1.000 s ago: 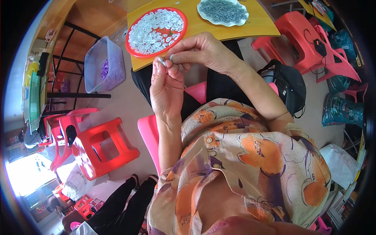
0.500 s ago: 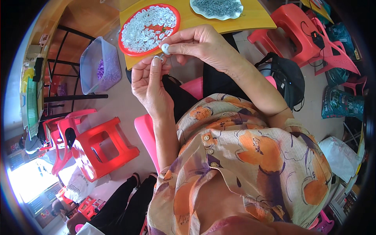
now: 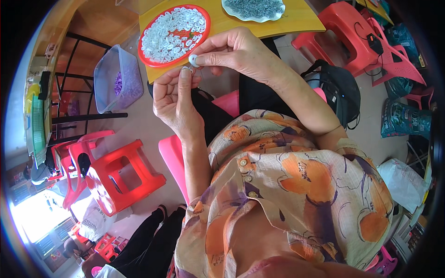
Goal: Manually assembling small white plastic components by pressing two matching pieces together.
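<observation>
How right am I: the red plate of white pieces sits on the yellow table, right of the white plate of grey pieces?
The side is wrong: in the head view, the red plate of white pieces sits on the yellow table, left of the white plate of grey pieces.

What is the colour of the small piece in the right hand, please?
The small piece is white; it shows best in the head view.

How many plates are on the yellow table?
2: a red plate of white pieces at left, a white scalloped plate of grey pieces to its right. The table runs out of frame; more may be hidden.
</observation>
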Demonstrator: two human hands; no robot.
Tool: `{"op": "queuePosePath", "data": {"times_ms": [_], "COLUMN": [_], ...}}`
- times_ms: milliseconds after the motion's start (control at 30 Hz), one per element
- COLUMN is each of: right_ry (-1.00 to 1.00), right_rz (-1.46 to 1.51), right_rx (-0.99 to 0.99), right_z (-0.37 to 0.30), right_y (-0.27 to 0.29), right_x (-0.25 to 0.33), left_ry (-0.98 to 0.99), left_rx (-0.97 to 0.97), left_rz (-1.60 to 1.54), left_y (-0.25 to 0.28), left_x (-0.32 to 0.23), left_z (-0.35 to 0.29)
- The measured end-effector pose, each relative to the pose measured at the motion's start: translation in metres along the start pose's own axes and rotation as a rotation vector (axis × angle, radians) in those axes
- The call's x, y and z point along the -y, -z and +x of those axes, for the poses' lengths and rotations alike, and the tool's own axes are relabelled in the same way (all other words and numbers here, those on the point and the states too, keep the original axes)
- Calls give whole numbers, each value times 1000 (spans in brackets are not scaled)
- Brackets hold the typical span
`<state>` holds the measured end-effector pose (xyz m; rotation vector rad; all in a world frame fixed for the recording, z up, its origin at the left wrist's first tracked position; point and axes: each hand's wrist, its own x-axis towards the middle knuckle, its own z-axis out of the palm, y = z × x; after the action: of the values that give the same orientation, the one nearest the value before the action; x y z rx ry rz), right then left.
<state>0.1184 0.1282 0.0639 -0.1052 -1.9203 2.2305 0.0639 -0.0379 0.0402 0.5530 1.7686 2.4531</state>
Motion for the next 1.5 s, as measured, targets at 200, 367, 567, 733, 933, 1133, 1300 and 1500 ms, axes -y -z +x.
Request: {"op": "queuePosePath", "data": {"times_ms": [200,367,567,733,933,1133,1300,1500], "right_ry": [60,117,-17,32,77,-6,-68,-88], "right_rz": [-132,-176,-183,-241,-267,-136,58,70], "right_rx": [-7,-32,6,1,-5,82,107,123], "right_z": [-2,-2,1,1,0,-3,-6,0], "right_y": [0,-1,8,7,7,11,1,5], "right_x": [0,-1,-4,-5,-3,9,11,0], "left_ry": [-56,-44,52,63,-51,118,15,41], "left_rx": [-13,-20,1,3,-12,201,360,328], "left_rz": [92,74,-16,-22,37,-158,-211,-132], "left_y": [-9,-7,-3,-7,-9,6,10,11], "left_x": [-4,0,8,10,15,22,37,37], "left_z": [-3,-2,-1,-3,-3,10,9,11]}}
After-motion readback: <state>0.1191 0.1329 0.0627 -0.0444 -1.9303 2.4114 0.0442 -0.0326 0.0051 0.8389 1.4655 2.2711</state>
